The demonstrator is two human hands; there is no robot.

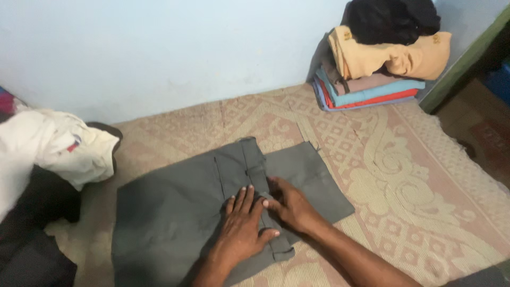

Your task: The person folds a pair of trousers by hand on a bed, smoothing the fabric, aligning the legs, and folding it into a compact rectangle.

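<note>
Grey folded garment (212, 207) lies flat on the patterned mat (414, 175), lower centre of frame. Left hand (241, 228) rests palm down on it, fingers spread. Right hand (289, 204) pressed flat just beside, fingers together, touching the left fingertips. Stack of folded clothes (372, 64) upper right, against the wall.

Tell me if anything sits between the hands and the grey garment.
Nothing visible does. The left hand and right hand both lie flat, directly on the grey garment spread on the mat.
</note>
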